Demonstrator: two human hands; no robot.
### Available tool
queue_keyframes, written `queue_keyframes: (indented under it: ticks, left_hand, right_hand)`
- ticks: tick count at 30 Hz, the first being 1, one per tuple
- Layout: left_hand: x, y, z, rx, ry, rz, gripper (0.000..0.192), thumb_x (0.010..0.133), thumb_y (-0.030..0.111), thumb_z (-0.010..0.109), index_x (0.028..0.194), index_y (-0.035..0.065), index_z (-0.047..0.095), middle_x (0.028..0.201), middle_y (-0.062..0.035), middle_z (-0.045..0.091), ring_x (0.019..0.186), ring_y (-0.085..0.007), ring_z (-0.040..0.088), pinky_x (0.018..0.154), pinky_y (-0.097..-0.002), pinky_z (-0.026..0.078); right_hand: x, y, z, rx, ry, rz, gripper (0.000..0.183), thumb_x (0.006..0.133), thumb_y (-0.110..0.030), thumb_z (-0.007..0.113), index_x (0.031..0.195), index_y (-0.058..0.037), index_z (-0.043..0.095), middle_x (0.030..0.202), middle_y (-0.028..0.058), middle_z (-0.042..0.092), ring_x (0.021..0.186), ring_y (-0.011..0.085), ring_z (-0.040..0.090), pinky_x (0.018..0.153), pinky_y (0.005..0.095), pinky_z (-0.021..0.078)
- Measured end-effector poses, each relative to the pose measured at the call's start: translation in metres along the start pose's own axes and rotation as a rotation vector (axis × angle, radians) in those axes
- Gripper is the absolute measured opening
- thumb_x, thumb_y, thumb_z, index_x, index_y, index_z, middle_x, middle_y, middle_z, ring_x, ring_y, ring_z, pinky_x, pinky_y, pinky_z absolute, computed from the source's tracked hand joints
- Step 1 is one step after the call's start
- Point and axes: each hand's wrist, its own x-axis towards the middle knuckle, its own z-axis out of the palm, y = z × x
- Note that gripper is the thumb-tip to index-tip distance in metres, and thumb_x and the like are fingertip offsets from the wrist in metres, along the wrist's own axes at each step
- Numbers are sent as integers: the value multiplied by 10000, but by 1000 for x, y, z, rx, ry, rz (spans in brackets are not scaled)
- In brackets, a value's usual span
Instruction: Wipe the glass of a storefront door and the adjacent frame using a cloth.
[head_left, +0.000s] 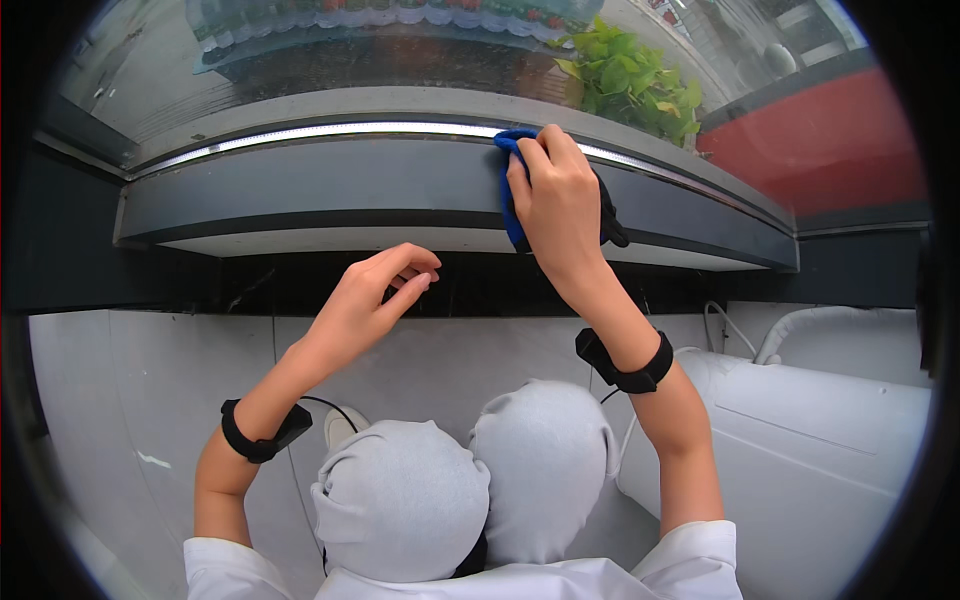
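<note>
My right hand (555, 199) presses a blue and black cloth (511, 214) against the grey metal bottom rail (322, 176) of a window. The cloth's upper blue edge lies over the bright metal strip (360, 128) along the rail's top, and a dark end hangs out on the right. My palm and fingers hide much of it. Lower and to the left, my left hand (382, 285) is held in the air in front of the rail. Its fingers are loosely bent, with a gap to the thumb, and it holds nothing.
Behind the window glass (300, 67) stand a leafy green plant (622, 75) and a lace-trimmed cover (390, 19). A white appliance (810, 427) with a pale hose (817, 319) is at my right. My bent knees (405, 495) are close below my hands, above pale floor tiles (187, 375).
</note>
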Motion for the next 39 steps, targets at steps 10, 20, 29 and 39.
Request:
queue_keyframes:
  ticks: [10,20,29,39]
  left_hand:
    - [-10,12,-6,65,-12,48,165,897,78,524,1027,-16,563,941,-110,638,880,-197,634,796,-295,494]
    - [-17,11,-7,17,14,122,160,870,61,540,1014,4,583,1030,-103,613,932,-197,609,806,-292,493]
    - [7,55,-5,127,120,380,233,842,158,605,1035,32,573,1152,-103,564,1054,-189,547,898,-319,451]
    - [-4,34,7,80,248,151,140,860,138,596,897,10,556,847,-69,593,804,-164,596,784,-296,488]
  right_hand:
    - [-9,19,-11,-18,-26,-101,123,798,-74,601,876,21,603,835,119,520,764,283,557,693,369,462]
    - [-38,53,-106,1233,-338,679,303,945,-229,494,1123,-1,584,966,18,624,876,79,579,786,210,451]
    - [-26,29,-89,1608,-768,517,334,960,-238,459,1166,16,529,1013,48,604,909,83,569,809,227,466]
    - [-46,23,-71,1043,-750,576,351,936,-297,519,684,-64,450,664,-71,300,633,47,257,562,220,248]
